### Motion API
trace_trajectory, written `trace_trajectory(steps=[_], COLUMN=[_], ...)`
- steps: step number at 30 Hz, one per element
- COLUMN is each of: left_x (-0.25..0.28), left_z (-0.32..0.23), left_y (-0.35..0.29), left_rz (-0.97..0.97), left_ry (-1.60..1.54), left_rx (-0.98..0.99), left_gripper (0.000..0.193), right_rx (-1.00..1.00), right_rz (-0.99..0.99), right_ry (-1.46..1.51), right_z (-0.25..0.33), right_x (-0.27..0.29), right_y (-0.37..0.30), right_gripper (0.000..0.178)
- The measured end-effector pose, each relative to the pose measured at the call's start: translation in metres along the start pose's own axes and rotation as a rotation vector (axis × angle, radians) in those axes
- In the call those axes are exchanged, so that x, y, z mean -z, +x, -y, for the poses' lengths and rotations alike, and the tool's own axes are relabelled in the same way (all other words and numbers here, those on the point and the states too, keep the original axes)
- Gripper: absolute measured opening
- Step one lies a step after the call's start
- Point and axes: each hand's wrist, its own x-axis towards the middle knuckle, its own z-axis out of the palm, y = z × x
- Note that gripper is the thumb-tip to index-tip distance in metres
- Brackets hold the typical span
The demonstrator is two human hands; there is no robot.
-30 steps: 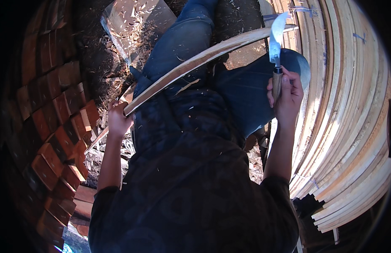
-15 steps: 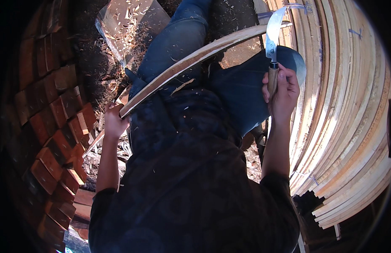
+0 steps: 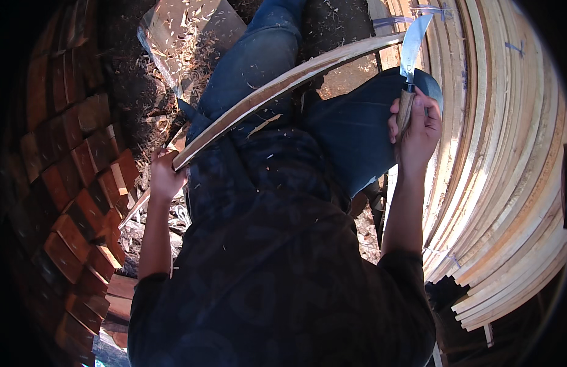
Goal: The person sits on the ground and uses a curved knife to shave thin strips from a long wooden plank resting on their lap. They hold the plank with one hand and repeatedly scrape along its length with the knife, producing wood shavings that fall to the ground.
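A long wooden strip runs slantwise across my lap, from my left side up toward the far right. My left hand is closed round its near end. In my right hand is a knife with a broad curved blade and a wooden handle, held up over my right knee. The blade points away from me, and its tip is beside the strip's far end; I cannot tell whether they touch. Shavings lie on my trousers and dark top.
Tall rows of pale wooden strips, tied in places with blue cord, are stacked on the right. Reddish-brown wood blocks are piled on the left. A flat board strewn with shavings lies on the ground ahead of my legs.
My right hand has shifted a little to the right and the knife blade has moved and tilted that way too. The left hand and the strip have stayed almost still.
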Motion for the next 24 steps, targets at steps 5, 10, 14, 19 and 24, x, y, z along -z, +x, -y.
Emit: trace_trajectory(steps=[5, 10, 14, 19, 24], left_x=[-0.002, 0.003, 0.000, 0.005, 0.016], left_z=[0.003, -0.006, -0.005, -0.009, -0.007], left_y=[0.001, 0.004, 0.002, 0.004, 0.012], left_rz=[-0.048, -0.028, 0.014, 0.023, 0.218], left_ry=[0.015, 0.002, -0.018, -0.033, -0.122], left_rx=[-0.049, -0.029, -0.002, 0.037, 0.203], left_gripper=[0.020, 0.020, 0.019, 0.023, 0.019], right_rx=[-0.001, -0.037, -0.026, 0.026, 0.108], right_rz=[0.321, 0.312, 0.397, 0.085, -0.016], right_ry=[-0.333, -0.269, -0.254, -0.157, -0.054], right_z=[-0.006, -0.005, -0.014, -0.022, -0.008], right_x=[0.009, 0.003, -0.004, -0.005, -0.001], right_y=[-0.010, -0.014, -0.024, -0.024, -0.015], right_gripper=[0.021, 0.017, 0.021, 0.030, 0.042])
